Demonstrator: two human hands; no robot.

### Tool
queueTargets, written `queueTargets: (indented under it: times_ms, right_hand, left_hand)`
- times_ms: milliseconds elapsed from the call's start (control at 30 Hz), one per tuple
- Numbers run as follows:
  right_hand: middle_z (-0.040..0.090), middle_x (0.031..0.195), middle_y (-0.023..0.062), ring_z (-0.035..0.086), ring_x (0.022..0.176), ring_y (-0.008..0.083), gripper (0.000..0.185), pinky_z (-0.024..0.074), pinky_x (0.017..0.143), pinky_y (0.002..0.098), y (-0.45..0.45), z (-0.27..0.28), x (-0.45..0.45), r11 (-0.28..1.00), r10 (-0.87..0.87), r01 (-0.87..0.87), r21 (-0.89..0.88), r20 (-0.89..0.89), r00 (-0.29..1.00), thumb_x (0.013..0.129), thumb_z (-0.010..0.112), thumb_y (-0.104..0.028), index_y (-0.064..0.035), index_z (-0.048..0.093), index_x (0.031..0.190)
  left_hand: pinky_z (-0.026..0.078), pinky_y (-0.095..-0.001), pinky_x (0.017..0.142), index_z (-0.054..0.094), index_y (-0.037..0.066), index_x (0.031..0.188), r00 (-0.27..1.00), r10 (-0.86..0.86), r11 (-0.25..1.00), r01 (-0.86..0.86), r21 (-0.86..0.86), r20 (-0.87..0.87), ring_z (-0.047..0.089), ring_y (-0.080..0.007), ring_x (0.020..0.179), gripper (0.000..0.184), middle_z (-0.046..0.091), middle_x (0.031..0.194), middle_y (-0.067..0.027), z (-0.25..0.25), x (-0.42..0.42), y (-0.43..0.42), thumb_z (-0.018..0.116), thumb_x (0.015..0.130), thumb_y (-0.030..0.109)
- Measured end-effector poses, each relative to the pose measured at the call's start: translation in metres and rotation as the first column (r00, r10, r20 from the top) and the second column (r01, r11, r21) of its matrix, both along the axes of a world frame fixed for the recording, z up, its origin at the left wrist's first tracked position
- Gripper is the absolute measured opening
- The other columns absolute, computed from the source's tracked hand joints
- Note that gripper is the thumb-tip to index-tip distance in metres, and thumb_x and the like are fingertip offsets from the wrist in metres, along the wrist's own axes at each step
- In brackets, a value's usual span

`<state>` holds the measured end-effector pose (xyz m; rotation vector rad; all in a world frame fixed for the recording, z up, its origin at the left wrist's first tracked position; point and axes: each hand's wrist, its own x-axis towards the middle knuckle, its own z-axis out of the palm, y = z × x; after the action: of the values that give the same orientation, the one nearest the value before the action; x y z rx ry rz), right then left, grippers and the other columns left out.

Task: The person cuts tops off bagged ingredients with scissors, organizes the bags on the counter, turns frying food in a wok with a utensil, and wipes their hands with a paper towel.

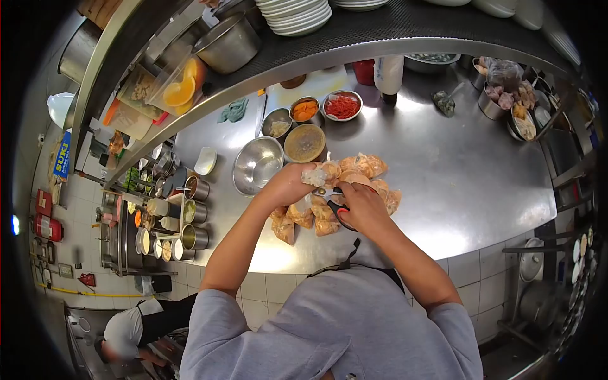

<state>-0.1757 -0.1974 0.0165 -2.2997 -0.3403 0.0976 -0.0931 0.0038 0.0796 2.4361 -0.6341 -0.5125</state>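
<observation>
The left hand [299, 182] is gripping the bunched top of a plastic bag [313, 177] above the bench [472, 171], amid a cluster of filled bags [362, 165]. The right hand [365, 206] is grasping scissors [341, 214], their blades pointing toward 10 o'clock, near that top. Filled bags are lying from 1 o'clock round to 7 o'clock. Cutting seems to be under way at this top; most bags are apparently awaiting it, though which are already cut, I cannot tell. A steel bowl [256, 167] is standing at 10 o'clock.

a commercial kitchen, given its stacked plates [294, 16] and steel counter [472, 158].
</observation>
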Motion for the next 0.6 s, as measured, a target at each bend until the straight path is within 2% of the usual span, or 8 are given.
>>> queueTargets:
  times_ms: [133, 233, 333, 400, 433, 500, 533, 600]
  right_hand:
    - [0.059, 0.108, 0.0177, 0.057, 0.103, 0.0345, 0.06, 0.0464, 0.089, 0.0416, -0.002, -0.008, 0.001, 0.994, 0.018, -0.005, -0.112, 0.118, 0.993, 0.069, 0.072, -0.02, -0.0057, 0.05, 0.123]
    - [0.059, 0.108, 0.0185, 0.057, 0.104, 0.035, 0.057, 0.0467, 0.089, 0.0416, 0.0, -0.007, -0.001, 0.988, -0.001, 0.028, -0.149, 0.18, 0.984, 0.071, 0.071, -0.019, -0.0055, 0.051, 0.122]
    - [0.059, 0.111, 0.0197, 0.057, 0.107, 0.0364, 0.057, 0.0459, 0.09, 0.0425, -0.002, 0.002, 0.002, 0.997, 0.031, -0.031, -0.073, 0.001, 1.0, 0.071, 0.071, -0.02, -0.0049, 0.051, 0.122]
    - [0.058, 0.112, 0.0205, 0.055, 0.109, 0.0377, 0.057, 0.0447, 0.092, 0.0433, -0.001, 0.006, 0.007, 0.995, 0.076, -0.086, -0.053, -0.179, 0.981, 0.071, 0.071, -0.02, -0.0048, 0.051, 0.122]
    - [0.058, 0.112, 0.0205, 0.055, 0.109, 0.0377, 0.057, 0.0447, 0.092, 0.0433, 0.0, 0.006, 0.005, 0.994, 0.081, -0.093, -0.055, -0.179, 0.981, 0.071, 0.071, -0.02, -0.0048, 0.051, 0.122]
    - [0.058, 0.112, 0.021, 0.056, 0.106, 0.0379, 0.057, 0.045, 0.091, 0.0433, 0.0, 0.003, 0.002, 0.992, 0.064, -0.06, -0.113, 0.038, 0.997, 0.07, 0.071, -0.02, -0.0047, 0.052, 0.122]
    - [0.058, 0.112, 0.0209, 0.056, 0.106, 0.0377, 0.059, 0.0452, 0.091, 0.043, -0.004, 0.003, 0.001, 0.991, 0.059, -0.049, -0.125, 0.071, 0.996, 0.07, 0.073, -0.022, -0.0049, 0.052, 0.122]
    - [0.057, 0.113, 0.0211, 0.054, 0.107, 0.0384, 0.069, 0.0454, 0.09, 0.043, -0.023, 0.008, -0.003, 0.994, 0.052, -0.048, -0.097, 0.037, 0.998, 0.064, 0.08, -0.025, -0.0047, 0.052, 0.123]
  left_hand:
    - [0.05, -0.0384, 0.076, 0.063, 0.006, 0.106, 1.0, -0.015, 1.0, 0.015, -0.014, -0.01, 0.063, -0.0364, 0.089, 0.031, 0.067, 0.095, -0.0178, 0.001, -0.002, -0.004, 0.067, 0.076, 0.015]
    - [0.049, -0.0354, 0.075, 0.06, 0.002, 0.096, 0.996, -0.029, 1.0, 0.03, -0.005, 0.082, 0.063, -0.0309, 0.079, 0.023, 0.066, 0.085, -0.0154, 0.0, -0.006, -0.005, 0.065, 0.074, 0.009]
    - [0.049, -0.0366, 0.075, 0.06, 0.002, 0.094, 0.996, -0.017, 0.999, 0.014, 0.029, 0.085, 0.063, -0.0337, 0.081, 0.023, 0.066, 0.086, -0.0157, -0.003, -0.004, -0.003, 0.066, 0.073, 0.007]
    - [0.049, -0.0357, 0.074, 0.06, 0.003, 0.093, 0.991, -0.044, 0.993, 0.056, -0.101, 0.123, 0.064, -0.0294, 0.08, 0.022, 0.066, 0.087, -0.0138, -0.002, -0.004, -0.002, 0.068, 0.074, 0.008]
    - [0.049, -0.0357, 0.074, 0.06, 0.003, 0.093, 0.992, -0.037, 0.993, 0.05, -0.104, 0.123, 0.064, -0.0294, 0.08, 0.022, 0.066, 0.087, -0.0138, 0.0, -0.003, -0.002, 0.068, 0.074, 0.008]
    - [0.049, -0.0348, 0.074, 0.062, 0.005, 0.1, 0.997, 0.024, 0.995, -0.017, -0.099, 0.072, 0.064, -0.0307, 0.081, 0.026, 0.067, 0.089, -0.0142, 0.007, 0.0, 0.002, 0.068, 0.075, 0.01]
    - [0.049, -0.0319, 0.072, 0.063, 0.005, 0.098, 0.995, 0.069, 0.984, -0.056, -0.172, 0.072, 0.062, -0.0208, 0.075, 0.024, 0.067, 0.085, -0.0095, 0.017, 0.0, 0.008, 0.069, 0.077, 0.012]
    - [0.048, -0.0289, 0.069, 0.063, 0.004, 0.094, 0.97, 0.238, 0.919, -0.207, -0.335, 0.053, 0.059, -0.0126, 0.074, 0.02, 0.066, 0.082, -0.0033, 0.02, -0.001, 0.034, 0.071, 0.079, 0.015]
